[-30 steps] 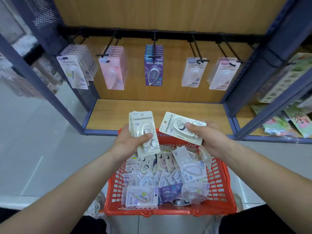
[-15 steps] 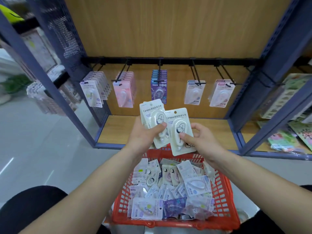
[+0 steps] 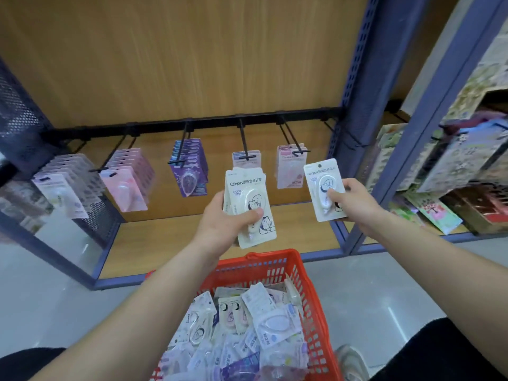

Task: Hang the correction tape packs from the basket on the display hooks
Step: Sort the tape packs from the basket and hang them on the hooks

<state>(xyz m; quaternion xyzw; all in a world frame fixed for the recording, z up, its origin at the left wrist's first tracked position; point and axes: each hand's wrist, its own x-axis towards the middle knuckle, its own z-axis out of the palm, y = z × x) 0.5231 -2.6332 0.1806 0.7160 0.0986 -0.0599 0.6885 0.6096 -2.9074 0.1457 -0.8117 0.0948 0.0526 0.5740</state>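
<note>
L hand (image 3: 220, 226) grips a small stack of cream packs (image 3: 247, 199) upright. Its thumb curls across the clear oval blister on the front card, w/ the fingers hidden behind. The cards are matte, w/ rounded corners and a line-drawn cartoon. R hand (image 3: 357, 204) pinches a single cream pack (image 3: 321, 185), thumb on its blister and round hang-hole at the top; it's held just right of the pale pink packs (image 3: 288, 171), not touching. Thin wire hooks (image 3: 292, 138) jut from a black metal rail (image 3: 154, 127), carrying rows of white packs (image 3: 63, 188), pink packs (image 3: 129, 188) and purple packs (image 3: 189, 171). Below, a red plastic basket (image 3: 310, 295) w/ lattice walls holds a loose heap of glossy blister packs (image 3: 269, 323). Behind are a wood-grain back panel (image 3: 192, 50) and a perforated blue-grey steel upright (image 3: 357, 78).
</note>
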